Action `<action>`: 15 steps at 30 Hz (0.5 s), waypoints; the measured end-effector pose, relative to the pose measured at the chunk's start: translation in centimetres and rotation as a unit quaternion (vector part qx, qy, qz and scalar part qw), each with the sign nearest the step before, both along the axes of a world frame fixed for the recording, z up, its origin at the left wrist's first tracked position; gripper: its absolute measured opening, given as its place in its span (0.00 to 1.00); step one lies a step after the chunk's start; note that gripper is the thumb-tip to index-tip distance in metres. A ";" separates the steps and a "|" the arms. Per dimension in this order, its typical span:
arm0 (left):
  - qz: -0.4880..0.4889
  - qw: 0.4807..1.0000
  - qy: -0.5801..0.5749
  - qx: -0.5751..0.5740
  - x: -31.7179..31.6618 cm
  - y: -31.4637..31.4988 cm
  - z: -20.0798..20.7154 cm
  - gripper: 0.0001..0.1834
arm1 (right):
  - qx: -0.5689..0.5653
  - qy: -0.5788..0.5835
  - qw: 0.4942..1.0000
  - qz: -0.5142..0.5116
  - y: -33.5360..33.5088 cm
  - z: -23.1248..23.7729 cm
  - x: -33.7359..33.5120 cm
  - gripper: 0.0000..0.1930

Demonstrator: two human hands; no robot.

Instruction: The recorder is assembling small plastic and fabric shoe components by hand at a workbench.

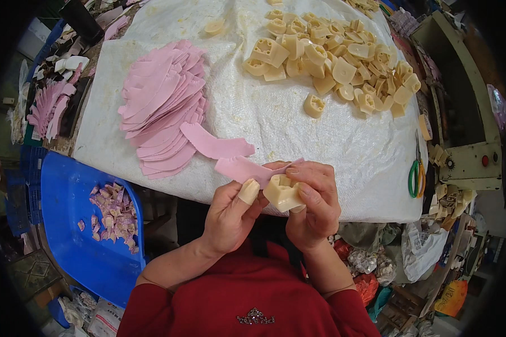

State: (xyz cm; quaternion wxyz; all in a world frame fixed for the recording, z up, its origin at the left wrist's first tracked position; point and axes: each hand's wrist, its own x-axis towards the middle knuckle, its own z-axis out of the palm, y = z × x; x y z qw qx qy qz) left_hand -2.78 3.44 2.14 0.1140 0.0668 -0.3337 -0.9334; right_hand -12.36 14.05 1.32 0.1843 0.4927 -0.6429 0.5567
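Note:
Just past the table's near edge, my right hand (pixel 316 203) is closed on a cream plastic shoe heel (pixel 283 193), its hollowed, ribbed end facing up. A curved pink strip of thin material (pixel 240 169) runs behind the heel, from my left hand to my right fingers. My left hand (pixel 231 212) pinches that strip; its thumb wears a pale finger cover (pixel 248 192). One more pink strip (pixel 216 141) lies apart on the white sheet, beside a fanned stack of pink strips (pixel 166 106).
A heap of cream heels (pixel 343 56) covers the far right of the white sheet (pixel 320 146), with one heel (pixel 314 105) lying nearer. Scissors with green and orange handles (pixel 416 178) lie at the right edge. A blue tub (pixel 67 208) at lower left holds small pink-and-tan pieces (pixel 115 216).

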 end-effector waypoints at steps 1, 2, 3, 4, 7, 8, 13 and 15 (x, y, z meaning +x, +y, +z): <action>0.001 1.000 0.001 0.001 0.1 0.0 0.1 0.22 | -0.002 0.008 1.000 -0.001 0.0 0.0 0.0 0.13; -0.004 1.000 -0.016 -0.011 0.2 0.0 0.2 0.23 | -0.005 0.017 1.000 -0.002 -0.1 0.0 0.0 0.13; -0.008 0.999 -0.033 -0.022 0.3 0.0 0.2 0.25 | -0.004 0.017 1.000 -0.002 -0.1 0.0 0.0 0.13; -0.009 0.999 -0.032 -0.022 0.4 0.1 0.1 0.25 | -0.010 0.011 1.000 0.005 0.0 0.0 0.1 0.18; 0.001 0.999 -0.030 -0.027 0.8 0.2 -0.5 0.25 | -0.016 0.002 1.000 0.011 0.1 0.1 0.1 0.24; -0.003 0.999 -0.022 -0.034 0.9 0.2 -0.7 0.25 | -0.017 -0.001 1.000 0.013 0.1 0.1 0.1 0.24; 0.014 0.998 -0.021 -0.051 1.0 0.6 -0.4 0.25 | -0.003 0.011 1.000 0.001 0.2 0.0 0.2 0.23; 0.021 0.991 -0.042 -0.125 1.2 0.5 -0.4 0.25 | 0.015 0.018 1.000 -0.008 0.3 0.2 0.2 0.23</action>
